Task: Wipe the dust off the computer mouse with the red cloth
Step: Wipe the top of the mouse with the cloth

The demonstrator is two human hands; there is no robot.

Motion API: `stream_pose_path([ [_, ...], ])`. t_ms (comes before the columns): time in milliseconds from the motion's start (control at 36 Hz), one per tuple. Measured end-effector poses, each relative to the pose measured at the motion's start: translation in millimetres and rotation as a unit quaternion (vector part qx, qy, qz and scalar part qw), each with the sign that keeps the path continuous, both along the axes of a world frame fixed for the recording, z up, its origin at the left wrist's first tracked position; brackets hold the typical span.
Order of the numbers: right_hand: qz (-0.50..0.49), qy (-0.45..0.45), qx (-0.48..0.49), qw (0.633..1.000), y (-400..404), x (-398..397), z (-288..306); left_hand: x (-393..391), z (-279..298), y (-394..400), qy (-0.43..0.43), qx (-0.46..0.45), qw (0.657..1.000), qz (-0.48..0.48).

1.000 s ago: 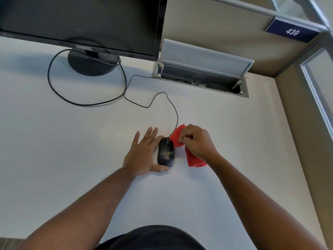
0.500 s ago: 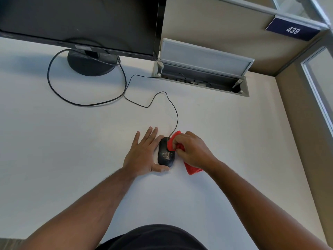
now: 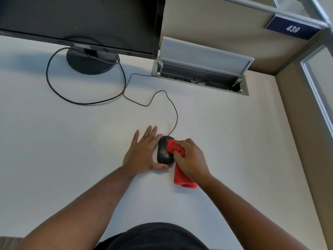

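A black wired computer mouse (image 3: pixel 163 156) lies on the white desk (image 3: pixel 72 141), with pale dust specks on its rear half. My left hand (image 3: pixel 142 154) rests flat against the mouse's left side, fingers spread and thumb hooked under its near end. My right hand (image 3: pixel 191 159) is closed on the red cloth (image 3: pixel 182 177). It presses a bunched part of the cloth onto the mouse's right top. The cloth's loose end trails on the desk below my right wrist.
The mouse cable (image 3: pixel 169 105) loops back toward a black monitor (image 3: pixel 81 20) on its round stand (image 3: pixel 90 62). An open cable tray (image 3: pixel 201 76) with a raised lid sits at the back right. Beige partition walls close off the back and right.
My right hand has carried the red cloth from beside the mouse onto its top and drawn it toward me. The dust has gathered on the mouse's rear half. My left hand has stayed put.
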State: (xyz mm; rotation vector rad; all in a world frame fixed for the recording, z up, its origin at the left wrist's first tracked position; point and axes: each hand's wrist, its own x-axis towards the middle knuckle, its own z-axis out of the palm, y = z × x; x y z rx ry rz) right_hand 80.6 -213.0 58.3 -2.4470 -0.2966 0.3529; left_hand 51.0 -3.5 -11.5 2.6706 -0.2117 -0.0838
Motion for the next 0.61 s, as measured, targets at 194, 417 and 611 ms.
stream_pose_path([
  [194, 0.019, -0.056, 0.001, 0.998, -10, 4, 22, 1, 1, 2, 0.017, 0.001, 1.0, -0.011],
  [417, 0.166, -0.058, -0.069, 0.982, 25, -8, 10, 0, 3, 4, 0.032, 0.011, 0.999, -0.023],
  [611, 0.234, -0.059, -0.091, 0.966, 12, -11, -8, 2, 5, 11, 0.056, -0.014, 0.996, -0.062],
])
